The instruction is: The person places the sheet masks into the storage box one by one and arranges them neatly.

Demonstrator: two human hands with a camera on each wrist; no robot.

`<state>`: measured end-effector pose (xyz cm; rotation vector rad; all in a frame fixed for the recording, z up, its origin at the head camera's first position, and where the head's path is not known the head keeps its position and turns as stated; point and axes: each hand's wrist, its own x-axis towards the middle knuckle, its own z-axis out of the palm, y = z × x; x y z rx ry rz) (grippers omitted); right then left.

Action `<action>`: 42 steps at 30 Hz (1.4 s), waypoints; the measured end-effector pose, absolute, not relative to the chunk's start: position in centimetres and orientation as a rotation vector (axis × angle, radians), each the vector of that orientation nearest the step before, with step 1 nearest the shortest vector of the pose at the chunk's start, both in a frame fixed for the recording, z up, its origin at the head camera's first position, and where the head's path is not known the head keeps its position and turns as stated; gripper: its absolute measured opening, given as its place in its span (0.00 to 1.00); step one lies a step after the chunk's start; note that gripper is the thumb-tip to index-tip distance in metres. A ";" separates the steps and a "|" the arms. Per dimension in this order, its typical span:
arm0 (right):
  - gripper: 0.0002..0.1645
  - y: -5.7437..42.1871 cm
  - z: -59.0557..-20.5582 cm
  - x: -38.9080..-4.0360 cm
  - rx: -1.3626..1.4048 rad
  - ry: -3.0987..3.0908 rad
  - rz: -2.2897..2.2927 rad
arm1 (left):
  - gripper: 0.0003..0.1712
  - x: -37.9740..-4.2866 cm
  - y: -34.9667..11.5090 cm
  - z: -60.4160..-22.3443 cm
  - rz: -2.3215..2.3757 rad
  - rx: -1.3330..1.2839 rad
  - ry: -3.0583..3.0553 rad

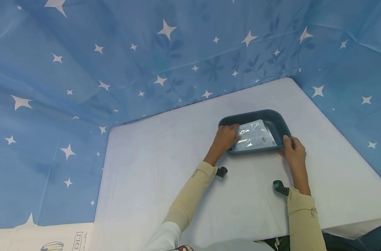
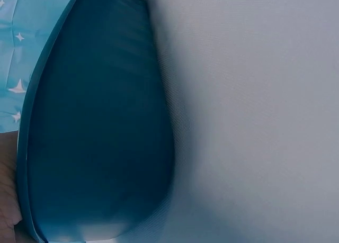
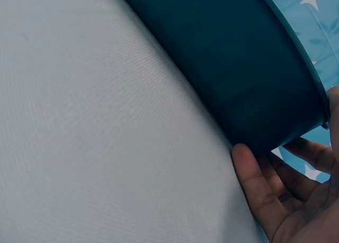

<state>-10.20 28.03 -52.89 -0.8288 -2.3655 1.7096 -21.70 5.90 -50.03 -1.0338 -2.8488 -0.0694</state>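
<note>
A dark teal rectangular tub [image 1: 273, 122] stands on the white-covered table. Inside it lies a flat, shiny silver-white packet [image 1: 254, 134] with small print and a barcode; another pale edge shows along its right side. My left hand [image 1: 226, 137] reaches over the tub's left end, its curled fingers gripping the packet's left end, which they hide. In the left wrist view only part of that hand shows behind the rim. My right hand [image 1: 294, 153] holds the tub's near right corner, thumb at the rim and fingers [image 3: 254, 179] bent under and against the outer wall.
A white cloth covers the table [image 1: 156, 167]. Blue curtains [image 1: 124, 45] with white stars hang behind and on both sides. A dark wrist device [image 1: 222, 172] sits by the left cuff, another [image 1: 279, 186] by the right. Printed cardboard [image 1: 52, 238] lies at lower left.
</note>
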 end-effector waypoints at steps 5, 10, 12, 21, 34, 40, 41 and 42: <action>0.44 28.0 -52.8 -10.2 -0.822 -2.362 1.702 | 0.27 -21.6 5.7 -49.8 -0.068 -1.073 -2.798; 0.44 28.0 -52.8 -10.3 -0.822 -2.371 1.687 | 0.25 -21.7 5.4 -49.8 -0.153 -1.092 -2.766; 0.45 28.0 -52.8 -10.3 -0.827 -2.370 1.691 | 0.23 -21.7 5.3 -49.8 -0.197 -1.099 -2.738; 0.44 27.9 -52.5 -10.4 -0.824 -2.362 1.691 | 0.15 -21.2 4.4 -49.8 -0.401 -1.054 -2.709; 0.44 27.6 -52.5 -10.6 -0.856 -2.346 1.678 | 0.11 -19.2 2.1 -49.9 -0.453 -1.021 -2.575; 0.41 27.6 -52.5 -10.5 -0.891 -2.325 1.657 | 0.10 -17.8 1.3 -50.7 -0.502 -1.026 -2.506; 0.41 27.5 -52.6 -10.4 -0.907 -2.324 1.658 | 0.10 -17.6 1.2 -50.8 -0.512 -1.024 -2.502; 0.41 27.5 -52.7 -10.3 -0.924 -2.324 1.658 | 0.10 -17.4 1.2 -51.0 -0.521 -1.020 -2.503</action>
